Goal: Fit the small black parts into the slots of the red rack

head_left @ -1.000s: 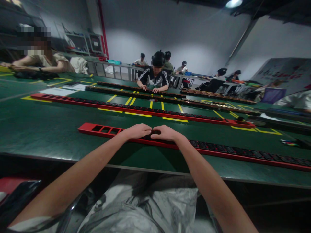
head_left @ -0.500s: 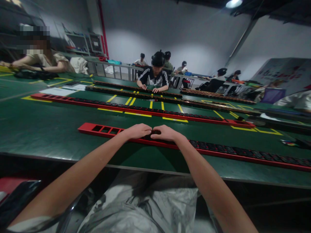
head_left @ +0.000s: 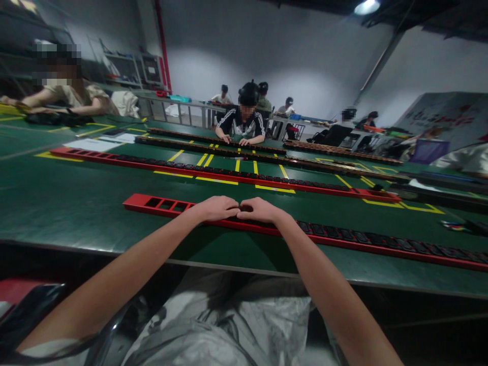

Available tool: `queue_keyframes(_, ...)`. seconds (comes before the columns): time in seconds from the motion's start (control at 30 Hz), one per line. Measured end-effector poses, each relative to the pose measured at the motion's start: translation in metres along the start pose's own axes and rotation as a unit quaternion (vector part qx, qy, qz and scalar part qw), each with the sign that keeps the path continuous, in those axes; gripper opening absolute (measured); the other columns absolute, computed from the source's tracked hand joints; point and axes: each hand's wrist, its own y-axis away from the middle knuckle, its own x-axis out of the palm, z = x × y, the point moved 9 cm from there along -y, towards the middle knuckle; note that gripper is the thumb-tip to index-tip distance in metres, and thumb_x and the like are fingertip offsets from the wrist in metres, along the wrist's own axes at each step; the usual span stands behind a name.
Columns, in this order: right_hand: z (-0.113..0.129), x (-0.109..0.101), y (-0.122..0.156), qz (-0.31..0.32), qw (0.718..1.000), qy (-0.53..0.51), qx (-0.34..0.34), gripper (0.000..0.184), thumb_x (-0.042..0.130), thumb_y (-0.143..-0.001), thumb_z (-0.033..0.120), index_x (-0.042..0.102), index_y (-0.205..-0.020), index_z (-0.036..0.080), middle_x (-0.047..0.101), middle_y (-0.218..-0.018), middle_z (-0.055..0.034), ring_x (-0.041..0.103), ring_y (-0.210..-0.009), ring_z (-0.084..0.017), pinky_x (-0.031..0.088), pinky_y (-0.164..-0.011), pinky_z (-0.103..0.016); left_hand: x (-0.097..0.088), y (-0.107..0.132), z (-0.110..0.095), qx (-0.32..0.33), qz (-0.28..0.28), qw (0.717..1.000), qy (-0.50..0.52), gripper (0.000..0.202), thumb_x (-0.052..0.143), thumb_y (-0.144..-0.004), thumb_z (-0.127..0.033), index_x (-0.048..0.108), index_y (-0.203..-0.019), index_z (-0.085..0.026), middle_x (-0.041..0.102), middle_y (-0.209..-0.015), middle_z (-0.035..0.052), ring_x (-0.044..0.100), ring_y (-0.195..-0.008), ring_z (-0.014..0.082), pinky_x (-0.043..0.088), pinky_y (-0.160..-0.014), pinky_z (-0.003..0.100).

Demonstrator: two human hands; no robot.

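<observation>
Hands, one pair, bare: left hand (head_left: 217, 208) and right hand (head_left: 260, 209), fingers curled, fingertips nearly meeting, both over the near red strip (head_left: 138, 202); whether they grip anything cannot be told, the fingers covering the spot; near red strip, long, lying lengthwise on the green counter (head_left: 76, 203) towards its front edge; unfilled slots (head_left: 165, 204) left of the hands, black pieces (head_left: 331, 231) in a row to the right; second red strip (head_left: 366, 194), beyond, part filled; white sheets (head_left: 89, 144), behind its left end; co-worker (head_left: 247, 122), opposite, in a striped top.
</observation>
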Motion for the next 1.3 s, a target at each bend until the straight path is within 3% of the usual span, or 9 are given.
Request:
queue_keyframes(0.4, 0.000, -0.001, 0.000, 0.006, 1.000, -0.004, 0.001, 0.047, 0.062, -0.083, 0.062, 0.071, -0.101, 0.020, 0.071, -0.098, -0.0062, 0.063, -0.083, -0.020, 0.042, -0.067, -0.026, 0.001, 0.007, -0.013, 0.065, 0.002, 0.995, -0.081, 0.042, 0.037, -0.095, -0.047, 0.059, -0.116, -0.018, 0.066, -0.109, 0.0101, 0.062, -0.099, 0.0250, 0.043, -0.078, 0.031)
queue_keyframes(0.6, -0.002, 0.001, -0.002, 0.004, 1.000, -0.001, -0.011, 0.045, 0.059, -0.086, 0.060, 0.070, -0.103, 0.019, 0.072, -0.101, -0.0065, 0.063, -0.085, -0.021, 0.043, -0.072, -0.028, 0.006, 0.006, -0.015, 0.064, 0.015, 0.991, -0.118, 0.065, 0.053, -0.079, -0.070, 0.056, -0.119, -0.019, 0.066, -0.110, 0.0098, 0.063, -0.100, 0.0288, 0.046, -0.078, 0.034)
queue_keyframes(0.77, 0.002, 0.000, 0.000, 0.011, 0.999, -0.023, -0.024, 0.042, 0.059, -0.087, 0.056, 0.070, -0.104, 0.019, 0.072, -0.104, -0.0059, 0.063, -0.088, -0.021, 0.043, -0.076, -0.028, 0.005, 0.003, -0.017, 0.066, 0.005, 0.989, -0.129, 0.057, 0.053, -0.082, -0.064, 0.056, -0.115, -0.018, 0.066, -0.110, 0.0092, 0.064, -0.098, 0.0276, 0.047, -0.076, 0.033)
queue_keyframes(1.0, -0.005, -0.008, 0.007, 0.009, 1.000, -0.010, 0.015, 0.044, 0.055, -0.088, 0.059, 0.070, -0.091, 0.018, 0.071, -0.088, -0.0042, 0.060, -0.076, -0.018, 0.040, -0.068, -0.028, -0.004, 0.004, -0.001, 0.042, -0.007, 0.991, -0.130, 0.050, 0.055, -0.080, -0.064, 0.059, -0.099, -0.019, 0.067, -0.100, 0.0074, 0.064, -0.086, 0.0246, 0.043, -0.066, 0.031)
queue_keyframes(1.3, -0.012, -0.010, 0.008, 0.010, 0.999, -0.007, 0.034, 0.046, 0.054, -0.088, 0.060, 0.071, -0.093, 0.018, 0.070, -0.090, -0.0047, 0.059, -0.076, -0.018, 0.039, -0.066, -0.027, -0.017, 0.009, 0.023, -0.028, 0.005, 0.992, -0.125, 0.056, 0.062, -0.067, -0.073, 0.063, -0.090, -0.021, 0.068, -0.088, 0.0050, 0.061, -0.075, 0.0228, 0.036, -0.058, 0.030)
